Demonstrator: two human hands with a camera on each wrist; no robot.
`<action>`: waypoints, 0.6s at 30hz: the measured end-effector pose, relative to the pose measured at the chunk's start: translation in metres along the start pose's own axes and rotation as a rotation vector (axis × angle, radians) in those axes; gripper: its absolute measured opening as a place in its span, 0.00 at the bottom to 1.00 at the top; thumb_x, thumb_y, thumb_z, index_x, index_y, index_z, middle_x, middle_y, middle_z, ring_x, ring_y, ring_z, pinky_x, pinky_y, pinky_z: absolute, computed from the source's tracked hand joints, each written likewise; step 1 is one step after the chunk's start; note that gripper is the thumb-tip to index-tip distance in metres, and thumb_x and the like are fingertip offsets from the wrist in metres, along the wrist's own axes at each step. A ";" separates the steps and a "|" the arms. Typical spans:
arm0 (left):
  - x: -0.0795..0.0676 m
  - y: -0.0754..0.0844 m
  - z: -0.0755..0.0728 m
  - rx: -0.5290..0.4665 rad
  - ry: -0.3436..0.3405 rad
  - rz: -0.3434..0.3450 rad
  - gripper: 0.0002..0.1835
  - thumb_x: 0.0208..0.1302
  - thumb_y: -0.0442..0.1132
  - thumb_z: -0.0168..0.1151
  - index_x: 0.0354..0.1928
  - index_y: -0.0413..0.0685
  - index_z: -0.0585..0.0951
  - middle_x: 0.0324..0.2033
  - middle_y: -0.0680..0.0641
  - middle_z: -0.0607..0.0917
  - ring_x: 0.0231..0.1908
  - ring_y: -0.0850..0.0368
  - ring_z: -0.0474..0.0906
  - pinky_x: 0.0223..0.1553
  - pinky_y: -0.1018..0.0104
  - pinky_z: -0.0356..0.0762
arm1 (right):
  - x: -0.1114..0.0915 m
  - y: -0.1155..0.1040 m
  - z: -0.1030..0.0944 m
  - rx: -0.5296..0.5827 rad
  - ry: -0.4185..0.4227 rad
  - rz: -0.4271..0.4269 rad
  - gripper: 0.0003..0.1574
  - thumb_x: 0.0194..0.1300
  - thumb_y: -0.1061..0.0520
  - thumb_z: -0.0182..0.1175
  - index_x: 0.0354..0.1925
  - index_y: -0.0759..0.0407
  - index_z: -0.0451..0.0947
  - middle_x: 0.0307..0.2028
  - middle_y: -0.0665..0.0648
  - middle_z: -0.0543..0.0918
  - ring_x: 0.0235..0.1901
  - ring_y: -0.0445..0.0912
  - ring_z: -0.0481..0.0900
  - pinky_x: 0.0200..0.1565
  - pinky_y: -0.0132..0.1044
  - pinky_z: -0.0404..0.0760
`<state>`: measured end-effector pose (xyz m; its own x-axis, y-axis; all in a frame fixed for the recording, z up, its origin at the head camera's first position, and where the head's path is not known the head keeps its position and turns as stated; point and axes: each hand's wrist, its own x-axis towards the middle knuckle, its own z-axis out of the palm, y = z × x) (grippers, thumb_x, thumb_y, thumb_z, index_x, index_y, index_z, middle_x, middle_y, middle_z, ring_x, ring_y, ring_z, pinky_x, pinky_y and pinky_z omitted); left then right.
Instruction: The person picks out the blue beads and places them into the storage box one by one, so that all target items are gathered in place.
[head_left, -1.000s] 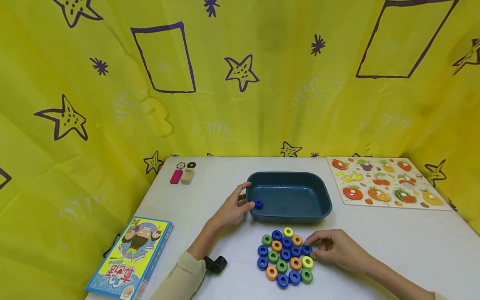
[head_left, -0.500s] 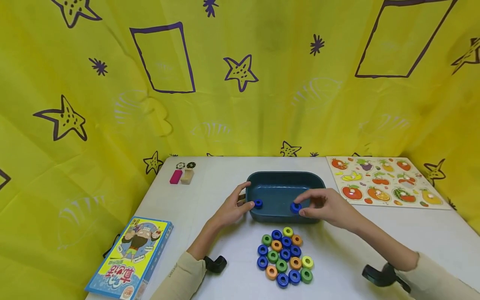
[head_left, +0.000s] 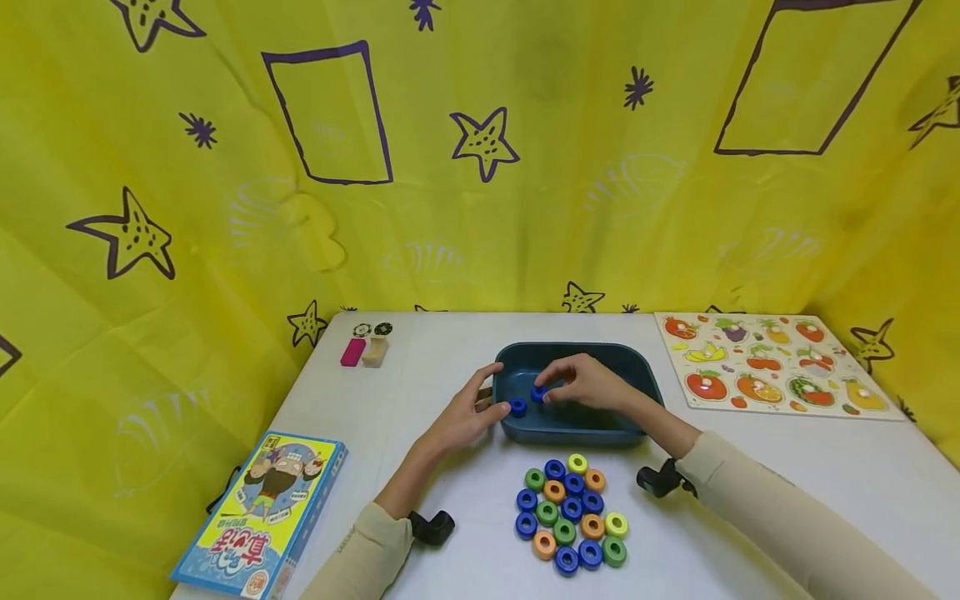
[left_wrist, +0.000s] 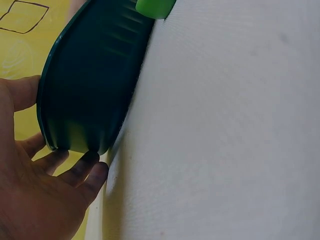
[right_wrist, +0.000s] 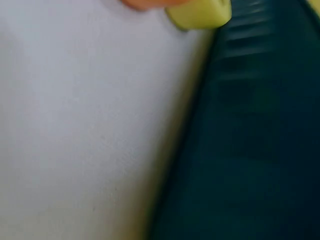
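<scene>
A dark teal tub (head_left: 600,437) stands on the white table. My left hand (head_left: 462,422) holds its left end, thumb at the near corner and index finger at the far corner; in the left wrist view the other fingers (left_wrist: 90,175) lie against the end wall. Inside the tub near that thumb sits one blue ring bead (head_left: 518,407). Over the tub's left half, my right hand (head_left: 588,383) pinches a second blue ring bead (head_left: 537,394) between thumb and index finger. The right wrist view shows the tub's side wall (right_wrist: 240,150) but not the hand.
In front of the tub lies a cluster of blue, green, orange and yellow ring beads, such as a yellow one (head_left: 617,524). A fruit puzzle board (head_left: 772,367) is at right, a game box (head_left: 262,512) at left. Small blocks (head_left: 353,352) lie at back left.
My right hand has taken a blue bead from the cluster's right side and carried it up and leftward into the tub. My left hand has stayed at the tub's end.
</scene>
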<state>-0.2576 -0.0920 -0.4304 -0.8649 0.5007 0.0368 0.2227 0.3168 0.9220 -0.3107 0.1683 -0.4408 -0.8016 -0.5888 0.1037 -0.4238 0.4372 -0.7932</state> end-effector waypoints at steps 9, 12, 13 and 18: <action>0.014 -0.032 0.003 -0.015 0.016 0.013 0.35 0.65 0.46 0.58 0.71 0.60 0.54 0.69 0.44 0.54 0.63 0.44 0.61 0.59 0.50 0.62 | 0.011 0.008 0.005 0.021 -0.118 0.059 0.12 0.55 0.59 0.67 0.41 0.55 0.82 0.38 0.52 0.82 0.33 0.46 0.77 0.33 0.37 0.78; 0.014 -0.035 0.004 -0.009 0.023 0.016 0.35 0.65 0.47 0.58 0.70 0.61 0.54 0.69 0.46 0.55 0.63 0.46 0.62 0.59 0.52 0.63 | 0.011 0.007 0.006 0.024 -0.126 0.081 0.12 0.56 0.61 0.66 0.41 0.56 0.81 0.38 0.52 0.82 0.33 0.47 0.77 0.35 0.38 0.78; 0.014 -0.035 0.004 -0.005 0.025 0.018 0.35 0.64 0.48 0.58 0.70 0.61 0.54 0.69 0.46 0.55 0.62 0.47 0.62 0.59 0.53 0.63 | 0.011 0.006 0.006 0.025 -0.126 0.084 0.12 0.56 0.61 0.66 0.41 0.57 0.81 0.38 0.53 0.82 0.34 0.47 0.77 0.35 0.38 0.79; 0.013 -0.034 0.004 -0.005 0.027 0.027 0.35 0.65 0.48 0.58 0.70 0.59 0.54 0.68 0.45 0.56 0.62 0.46 0.62 0.58 0.52 0.63 | 0.007 0.000 0.005 0.035 -0.108 0.078 0.12 0.55 0.62 0.66 0.41 0.59 0.81 0.38 0.55 0.81 0.33 0.47 0.76 0.34 0.37 0.78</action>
<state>-0.2747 -0.0927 -0.4631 -0.8702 0.4873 0.0722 0.2441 0.2993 0.9224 -0.3141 0.1607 -0.4430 -0.7809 -0.6242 -0.0227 -0.3456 0.4620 -0.8168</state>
